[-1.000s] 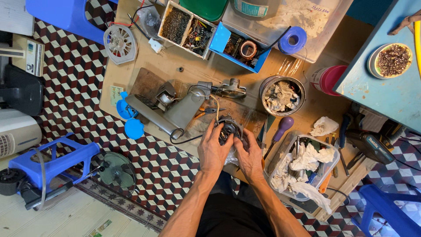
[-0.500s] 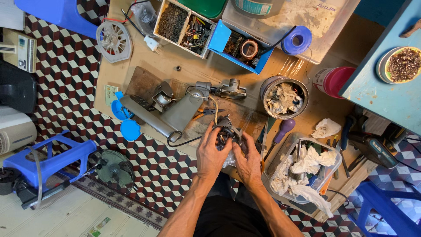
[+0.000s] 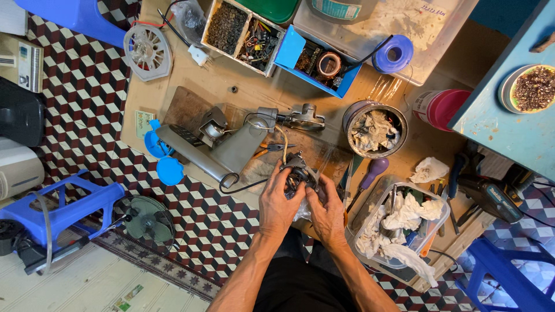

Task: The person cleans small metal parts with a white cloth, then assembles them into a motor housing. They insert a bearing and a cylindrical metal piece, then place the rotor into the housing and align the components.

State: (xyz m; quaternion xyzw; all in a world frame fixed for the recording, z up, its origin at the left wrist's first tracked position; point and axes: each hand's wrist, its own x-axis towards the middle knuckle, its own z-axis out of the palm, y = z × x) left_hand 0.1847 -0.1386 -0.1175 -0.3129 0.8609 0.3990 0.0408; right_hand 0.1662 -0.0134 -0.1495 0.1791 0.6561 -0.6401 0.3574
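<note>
Two hands, left (image 3: 279,203) and right (image 3: 328,215), gripped one small dark motor (image 3: 296,174) between them, fingers clamped on it, at the board's (image 3: 191,107) near edge; rag tin (image 3: 374,127) far right.

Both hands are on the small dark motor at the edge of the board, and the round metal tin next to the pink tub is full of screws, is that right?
Not quite. In the head view the round metal tin beside the pink tub holds crumpled rags, not screws. The rest stands: the left hand and right hand both grip the small dark motor.
</note>
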